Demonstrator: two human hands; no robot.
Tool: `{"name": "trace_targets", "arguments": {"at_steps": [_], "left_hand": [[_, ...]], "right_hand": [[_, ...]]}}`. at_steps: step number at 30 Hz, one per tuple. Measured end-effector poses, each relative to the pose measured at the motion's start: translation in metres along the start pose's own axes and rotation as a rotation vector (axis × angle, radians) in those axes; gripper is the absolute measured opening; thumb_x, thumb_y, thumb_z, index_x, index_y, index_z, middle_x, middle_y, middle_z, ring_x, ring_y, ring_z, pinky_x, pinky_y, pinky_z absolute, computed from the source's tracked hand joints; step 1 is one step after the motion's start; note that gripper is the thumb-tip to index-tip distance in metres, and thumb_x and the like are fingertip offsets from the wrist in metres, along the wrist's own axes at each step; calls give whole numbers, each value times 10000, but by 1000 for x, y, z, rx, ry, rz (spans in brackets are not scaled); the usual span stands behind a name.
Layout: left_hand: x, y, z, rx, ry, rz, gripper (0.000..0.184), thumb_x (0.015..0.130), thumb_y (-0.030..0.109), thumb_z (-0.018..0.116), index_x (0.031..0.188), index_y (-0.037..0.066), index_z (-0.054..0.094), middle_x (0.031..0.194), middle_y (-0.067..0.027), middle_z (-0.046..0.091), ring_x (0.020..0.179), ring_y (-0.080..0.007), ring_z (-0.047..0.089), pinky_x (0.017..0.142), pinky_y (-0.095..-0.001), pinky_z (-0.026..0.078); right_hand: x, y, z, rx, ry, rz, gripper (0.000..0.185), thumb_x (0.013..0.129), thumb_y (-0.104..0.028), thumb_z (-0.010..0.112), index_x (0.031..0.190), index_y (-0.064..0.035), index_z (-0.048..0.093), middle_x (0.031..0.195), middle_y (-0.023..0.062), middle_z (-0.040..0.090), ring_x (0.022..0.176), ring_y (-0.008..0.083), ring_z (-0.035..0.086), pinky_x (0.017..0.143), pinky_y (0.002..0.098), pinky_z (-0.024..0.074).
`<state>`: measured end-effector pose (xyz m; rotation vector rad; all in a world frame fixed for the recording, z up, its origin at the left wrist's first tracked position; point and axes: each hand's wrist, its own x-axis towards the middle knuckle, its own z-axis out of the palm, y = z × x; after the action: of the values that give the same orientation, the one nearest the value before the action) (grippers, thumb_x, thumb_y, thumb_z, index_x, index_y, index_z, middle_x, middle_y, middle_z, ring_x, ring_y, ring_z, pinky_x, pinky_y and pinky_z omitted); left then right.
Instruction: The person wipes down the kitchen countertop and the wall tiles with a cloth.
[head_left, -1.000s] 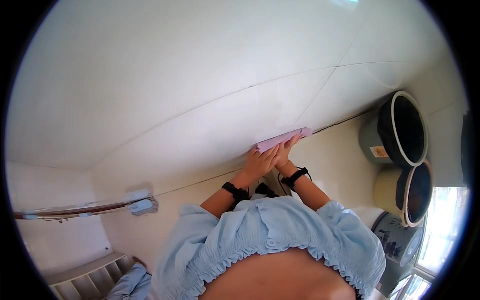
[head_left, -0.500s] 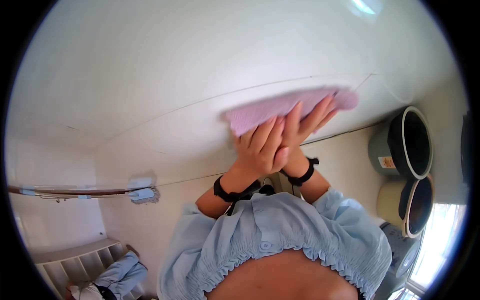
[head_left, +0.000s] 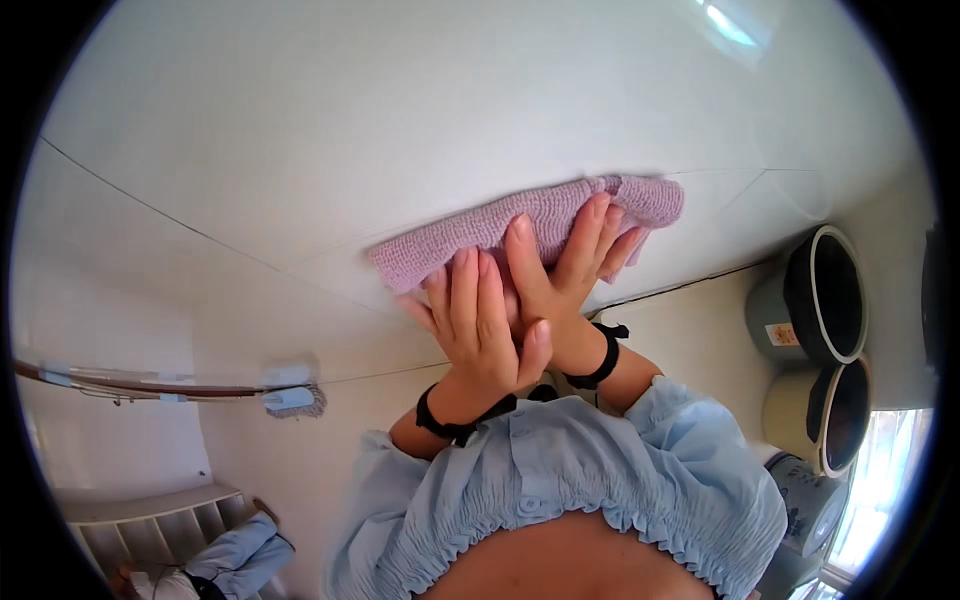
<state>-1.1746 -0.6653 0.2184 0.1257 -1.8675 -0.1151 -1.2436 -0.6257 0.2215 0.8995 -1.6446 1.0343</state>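
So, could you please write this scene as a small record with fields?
cloth: pink cloth, against a pale surface
left hand: fingertips at the cloth's lower edge
right hand: fingers on the cloth
wrists: a black band on each
right side: grey bin, cream bin
left side: long-handled mop
lower left: another person, partly visible, blue trousers

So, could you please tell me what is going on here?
A person has both hands, left and right, on a folded pink cloth against a smooth white surface. The fingers are spread over its near edge, and the hands are close together. To the right are a grey bucket and a cream one; another person is partly visible at lower left.
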Motion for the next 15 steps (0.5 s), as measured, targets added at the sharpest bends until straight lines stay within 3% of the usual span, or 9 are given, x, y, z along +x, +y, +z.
{"name": "trace_targets", "arguments": {"at_steps": [3,4,8,11,13,14,15], "left_hand": [[-44,-9,16,106,-7,9,701,864,359,401,1300,-171,256,1365,-363,220,1308,-487,149,1051,-583,107],[-68,-18,22,72,78,7,655,803,348,523,1198,-158,392,1227,-321,414,1175,-473,366,999,-572,232],[-172,-44,36,27,-118,18,695,758,383,575,1183,-131,379,1136,-286,443,1050,-424,419,883,-549,318],[-163,-44,26,5,-156,8,671,753,391,580,1164,-113,415,1142,-252,441,1041,-402,427,883,-541,322],[-108,-43,9,7,-116,26,643,756,397,577,1139,-105,455,1143,-243,444,1051,-393,429,919,-544,307],[-56,-35,12,346,-33,130,708,796,392,519,1219,-144,333,1234,-306,345,1157,-452,311,976,-567,213],[-21,-28,7,417,18,158,736,821,389,478,1261,-163,272,1284,-338,292,1216,-479,246,1009,-576,161]], "right_hand": [[-29,-11,12,3,1,6,357,727,-455,637,977,-200,641,1108,205,466,973,356,431,1028,542,61],[-52,-10,19,-1,-8,-8,386,704,-481,654,973,-205,642,1068,182,477,926,336,441,1026,540,71],[-156,8,36,-37,-77,-80,422,684,-510,667,979,-210,644,1065,169,498,907,320,465,1030,532,87],[-160,7,33,-46,-134,-106,411,697,-497,658,991,-210,646,1110,188,487,944,328,464,1038,522,93],[-129,-5,30,-50,-131,-107,404,706,-488,652,999,-210,646,1141,200,479,968,334,464,1043,516,97],[-105,-14,30,-49,-94,-96,401,710,-483,649,1003,-210,647,1156,206,475,981,336,464,1046,513,100],[-77,-24,28,-42,-47,-83,398,714,-479,646,1008,-210,647,1171,212,471,993,339,464,1048,510,102]]}}
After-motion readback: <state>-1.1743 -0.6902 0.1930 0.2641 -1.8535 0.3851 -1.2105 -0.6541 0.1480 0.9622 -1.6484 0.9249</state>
